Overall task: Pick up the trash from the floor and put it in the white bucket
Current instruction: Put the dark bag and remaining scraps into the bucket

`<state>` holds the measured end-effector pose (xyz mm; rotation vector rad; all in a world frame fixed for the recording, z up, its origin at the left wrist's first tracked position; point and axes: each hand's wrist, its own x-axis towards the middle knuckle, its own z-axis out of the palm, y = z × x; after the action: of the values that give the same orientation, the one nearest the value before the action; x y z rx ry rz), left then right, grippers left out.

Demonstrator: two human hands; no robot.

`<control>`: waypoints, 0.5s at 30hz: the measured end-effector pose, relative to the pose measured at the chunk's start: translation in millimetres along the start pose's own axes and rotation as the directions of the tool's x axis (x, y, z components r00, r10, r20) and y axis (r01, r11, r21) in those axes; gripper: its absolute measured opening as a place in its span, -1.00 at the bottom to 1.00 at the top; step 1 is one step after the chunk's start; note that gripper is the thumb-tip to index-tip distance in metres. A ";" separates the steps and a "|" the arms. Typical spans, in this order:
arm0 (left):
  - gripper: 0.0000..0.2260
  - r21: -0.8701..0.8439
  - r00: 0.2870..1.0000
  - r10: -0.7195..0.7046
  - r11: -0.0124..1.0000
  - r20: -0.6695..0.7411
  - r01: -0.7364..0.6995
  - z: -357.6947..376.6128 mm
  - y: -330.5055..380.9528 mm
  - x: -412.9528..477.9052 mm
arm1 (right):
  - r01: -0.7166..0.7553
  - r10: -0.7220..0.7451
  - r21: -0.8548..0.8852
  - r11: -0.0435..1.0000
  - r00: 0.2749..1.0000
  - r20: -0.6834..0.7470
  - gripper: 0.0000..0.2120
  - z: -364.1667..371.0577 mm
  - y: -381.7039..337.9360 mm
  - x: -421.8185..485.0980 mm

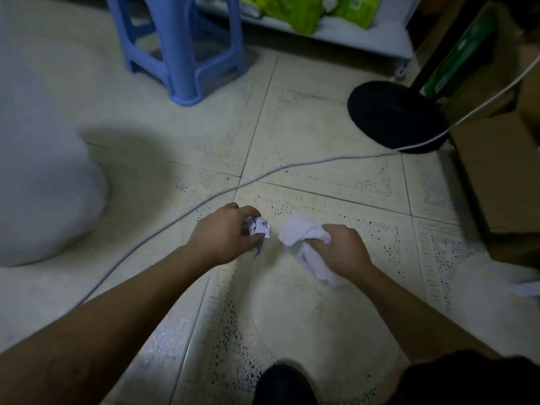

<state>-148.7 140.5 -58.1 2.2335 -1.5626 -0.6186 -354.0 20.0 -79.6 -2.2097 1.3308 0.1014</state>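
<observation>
Low over the tiled floor point(306, 127), my left hand point(225, 232) is closed around a small crumpled paper ball point(259, 226) with dark print on it. Beside it, my right hand point(342, 248) grips a crumpled white tissue point(304, 244) that hangs down past my wrist. The two hands are a short way apart. A large white rounded shape point(43, 171) fills the left side; whether it is the white bucket I cannot tell. More white paper point(529, 287) lies at the right edge.
A grey cable point(222, 194) runs across the floor behind my hands. A blue plastic stool point(181, 45) stands at the back, a black round fan base point(394, 115) at the right, cardboard boxes point(502, 171) beyond it. My dark shoe point(283, 384) is at the bottom.
</observation>
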 end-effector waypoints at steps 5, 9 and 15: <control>-0.64 -0.004 0.984 0.019 1.000 -0.175 -0.020 -80.9 -4.7 22.4 | 0.171 -0.170 0.028 0.985 0.985 -0.039 -0.80 -65.4 -71.1 28.3; -0.61 0.064 0.954 0.044 0.998 -0.295 -0.027 -150.9 -1.1 29.4 | 0.304 -0.307 -0.048 0.952 0.949 -0.070 -0.81 -112.4 -136.1 38.2; -0.60 0.168 0.889 0.091 0.986 -0.449 -0.016 -256.7 -3.3 18.1 | 0.433 -0.446 -0.107 0.895 0.869 -0.215 -0.92 -166.2 -249.0 35.1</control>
<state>-3.9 132.6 154.5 2.2235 -1.4570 0.0603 -163.3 -1.0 152.9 -2.5779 0.9059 -0.3074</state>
